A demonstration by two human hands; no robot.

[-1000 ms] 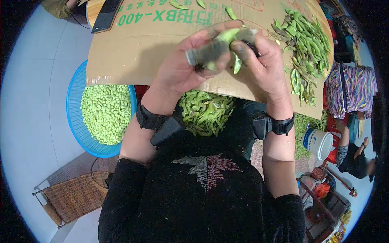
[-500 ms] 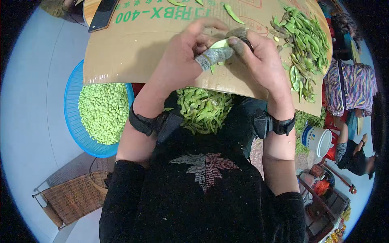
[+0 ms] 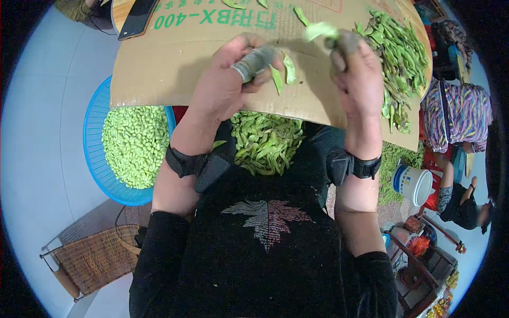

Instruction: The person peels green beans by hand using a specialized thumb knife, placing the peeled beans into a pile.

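Observation:
My left hand (image 3: 228, 85), its thumb wrapped in grey tape, pinches a split green bean pod (image 3: 282, 74) whose halves hang down over the cardboard sheet (image 3: 175, 63). My right hand (image 3: 358, 71) is raised to the right and grips a pale green piece of pod (image 3: 318, 31) at its fingertips. A pile of unshelled pods (image 3: 405, 53) lies on the cardboard just right of my right hand. Below the cardboard edge, in my lap, sits a heap of empty pods (image 3: 268, 143).
A blue basket (image 3: 98, 159) of shelled green beans (image 3: 135, 146) stands at my left. A phone (image 3: 137, 18) lies at the cardboard's far left corner. A white bucket (image 3: 413, 184) and another person (image 3: 466, 204) are at the right; a wicker stool (image 3: 95, 257) is at lower left.
My hands were together on one pod; now they have pulled apart. The right hand moved up and right with a piece, the left keeps the split pod.

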